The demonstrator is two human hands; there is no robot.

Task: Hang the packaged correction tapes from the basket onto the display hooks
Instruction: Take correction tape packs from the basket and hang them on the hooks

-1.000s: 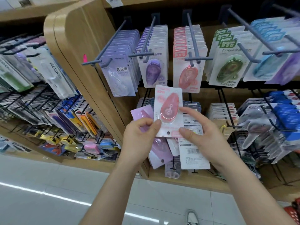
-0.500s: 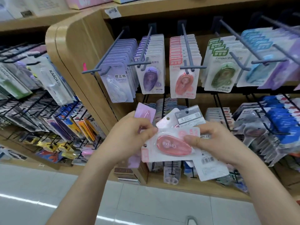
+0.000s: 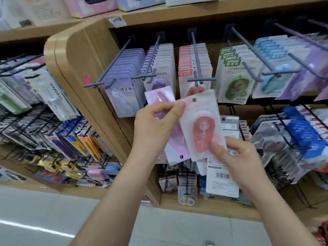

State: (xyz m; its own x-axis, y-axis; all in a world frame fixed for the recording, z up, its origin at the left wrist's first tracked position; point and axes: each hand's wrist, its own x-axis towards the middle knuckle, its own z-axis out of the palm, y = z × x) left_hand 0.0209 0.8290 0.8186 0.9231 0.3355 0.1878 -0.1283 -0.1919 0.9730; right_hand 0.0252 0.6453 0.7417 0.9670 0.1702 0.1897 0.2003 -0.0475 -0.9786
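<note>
Pink pack (image 3: 202,125): one packaged correction tape, tilted, just below the pink row, not on a hook.
Left hand (image 3: 156,126): pinches its top corner; lilac packs (image 3: 159,96) behind, count unclear.
Right hand (image 3: 239,157): pinches its lower edge, plus two back-facing packs (image 3: 221,176).
Upper hooks (image 3: 197,57): five stocked rows.
Writing: "Campus" on the green packs (image 3: 234,86); "KAACA" on a left-rack pack (image 3: 55,93).

Bare left forearm (image 3: 113,197) and right forearm (image 3: 276,210) raised side by side, left hand (image 3: 156,126) pinching top corner of pink blister-packed correction tape (image 3: 202,121), right hand (image 3: 239,157) thumb pinching its lower edge, fingers curled.
</note>
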